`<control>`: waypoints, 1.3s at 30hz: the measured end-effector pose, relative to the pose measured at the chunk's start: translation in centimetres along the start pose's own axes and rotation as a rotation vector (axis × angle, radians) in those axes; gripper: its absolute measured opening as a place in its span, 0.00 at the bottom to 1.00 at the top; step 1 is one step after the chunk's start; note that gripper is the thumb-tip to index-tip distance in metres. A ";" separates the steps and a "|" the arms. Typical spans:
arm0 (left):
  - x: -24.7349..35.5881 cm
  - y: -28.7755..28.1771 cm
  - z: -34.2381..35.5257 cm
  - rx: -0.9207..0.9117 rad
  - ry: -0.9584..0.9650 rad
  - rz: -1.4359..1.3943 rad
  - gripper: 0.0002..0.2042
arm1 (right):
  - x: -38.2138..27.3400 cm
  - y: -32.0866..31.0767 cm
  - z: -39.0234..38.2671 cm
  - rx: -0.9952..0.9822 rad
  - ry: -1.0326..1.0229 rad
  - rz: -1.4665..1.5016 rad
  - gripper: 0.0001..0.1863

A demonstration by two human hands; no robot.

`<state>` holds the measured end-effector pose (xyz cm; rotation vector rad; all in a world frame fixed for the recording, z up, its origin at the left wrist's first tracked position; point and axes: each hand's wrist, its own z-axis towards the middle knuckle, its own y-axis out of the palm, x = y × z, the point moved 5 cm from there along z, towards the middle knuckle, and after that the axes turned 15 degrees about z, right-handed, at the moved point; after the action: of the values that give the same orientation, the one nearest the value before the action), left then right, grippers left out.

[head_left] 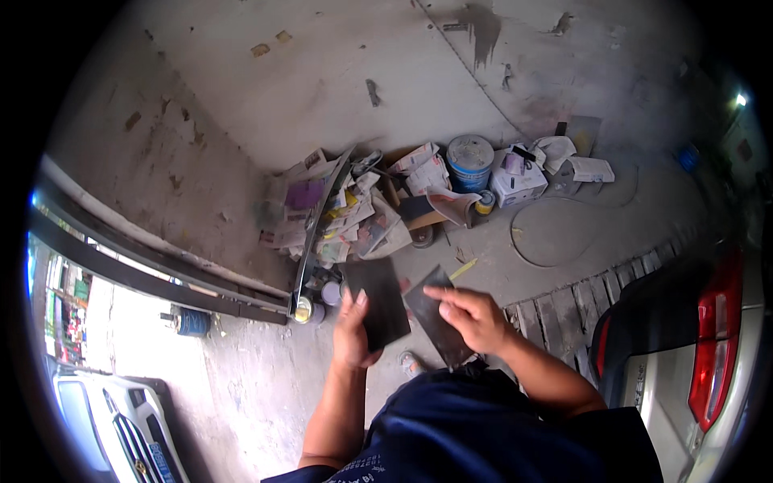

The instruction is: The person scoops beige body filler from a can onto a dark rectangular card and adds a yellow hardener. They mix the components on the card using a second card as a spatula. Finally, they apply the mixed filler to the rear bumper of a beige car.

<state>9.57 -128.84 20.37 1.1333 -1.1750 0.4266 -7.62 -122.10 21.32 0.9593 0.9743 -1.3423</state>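
My left hand grips a flat, dark grey rectangular sheet by its sides, with the thumb lying on its face. Just to the right, my right hand holds a second, narrower dark sheet, index finger extended across its upper face. The two sheets are held apart at a slight angle, over the concrete floor. What material they are, I cannot tell for sure.
Against the wall lie piled newspapers, a blue-labelled bucket, a white box, small cans and a coiled hose. A slatted grate runs right. Cars stand at lower left and right.
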 end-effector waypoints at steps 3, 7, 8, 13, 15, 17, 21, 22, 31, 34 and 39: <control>1.3 -0.1 0.6 0.123 0.153 0.046 0.24 | 1.8 2.7 -2.6 -0.026 0.198 0.170 0.17; 2.6 1.4 0.1 0.204 0.380 0.177 0.34 | 1.9 5.3 -2.0 0.017 0.359 0.547 0.18; 2.8 1.9 0.0 0.212 0.434 0.190 0.34 | 1.8 5.1 -1.4 0.027 0.493 0.684 0.18; 2.3 2.3 -0.2 0.166 0.545 0.139 0.30 | 2.0 5.4 -2.1 0.041 0.416 0.690 0.19; 2.2 2.5 -0.2 0.150 0.513 0.161 0.30 | 2.2 5.6 -2.4 0.072 0.430 0.724 0.19; 1.8 2.5 -0.4 0.133 0.493 0.141 0.30 | 1.6 4.5 -0.8 0.089 0.497 0.741 0.19; 1.8 2.6 0.2 0.133 0.467 0.114 0.30 | 2.0 5.2 -1.3 0.098 0.378 0.634 0.18; 2.4 2.7 0.2 0.146 0.472 0.158 0.30 | 2.0 5.7 -2.1 0.041 0.395 0.619 0.18; 2.3 2.3 -0.1 0.171 0.489 0.145 0.30 | 0.7 6.4 -1.7 0.026 0.386 0.647 0.19; 2.1 3.2 -0.3 0.153 0.554 0.116 0.31 | 0.0 4.9 0.0 0.084 0.506 0.785 0.19; 3.4 2.8 -0.5 0.165 0.571 0.248 0.29 | 0.4 6.1 -1.3 0.048 0.406 0.691 0.19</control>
<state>8.95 -128.18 24.70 0.9165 -0.7821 0.9827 -1.57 -120.90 20.51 1.4731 0.7908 -0.6017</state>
